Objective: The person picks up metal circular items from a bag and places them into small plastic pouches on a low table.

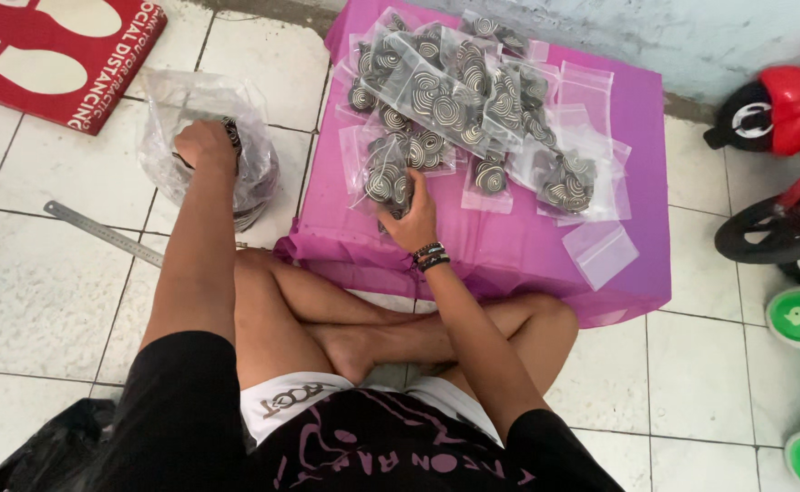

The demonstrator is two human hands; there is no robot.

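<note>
Crossed legs (391, 333) sit nearest; left hand (204, 144) reaches into one big plastic bag (190, 100), grip hidden; right hand (413, 219) grasps one small packet (386, 178); one ruler (99, 232) beside.

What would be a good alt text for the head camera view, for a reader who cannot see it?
A person sits cross-legged on a tiled floor, left hand reaching into a large clear plastic bag, right hand on a small bag of spiral pieces. Many such filled bags lie on a low purple-covered table; a metal ruler lies on the floor.
</note>
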